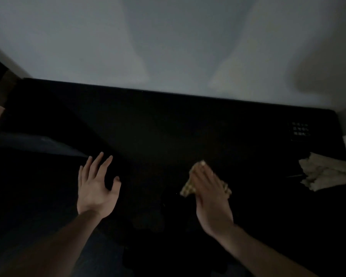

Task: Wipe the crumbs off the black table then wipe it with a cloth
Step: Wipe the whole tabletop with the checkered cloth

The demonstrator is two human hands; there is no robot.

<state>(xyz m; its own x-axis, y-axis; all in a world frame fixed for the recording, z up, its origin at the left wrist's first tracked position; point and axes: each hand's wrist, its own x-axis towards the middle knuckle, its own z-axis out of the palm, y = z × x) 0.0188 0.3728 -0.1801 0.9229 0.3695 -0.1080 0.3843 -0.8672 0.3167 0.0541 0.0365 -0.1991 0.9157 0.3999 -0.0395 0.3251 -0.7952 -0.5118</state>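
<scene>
Scene: dim room, black counter (168,124) set against a pale wall (168,37); view from above, looking fwd and down.
Right hand (210,194): flat, palm down, fingers together, pressing a yellow-patterned cloth (188,188) onto the counter, right of centre and toward the near edge. Grip: not curled round the cloth, just laid flat over it; cloth edges poke out left, right and past the fingertips. Hand looks blurred.
Left hand (97,186): grip wide, fingers spread, holds nothing; near the counter's left side. Touching the top or hovering, can't tell.
Crumbs: a tiny pale speck or two just left of the cloth; too dark to say more.
Right edge: a crumpled cream-coloured rag (328,172), well apart from both hands.
Far right corner: small dark item w/ a grid of pale keys, maybe a keypad (300,129); too dim to ID.
Containers: can't make out any in this light.
</scene>
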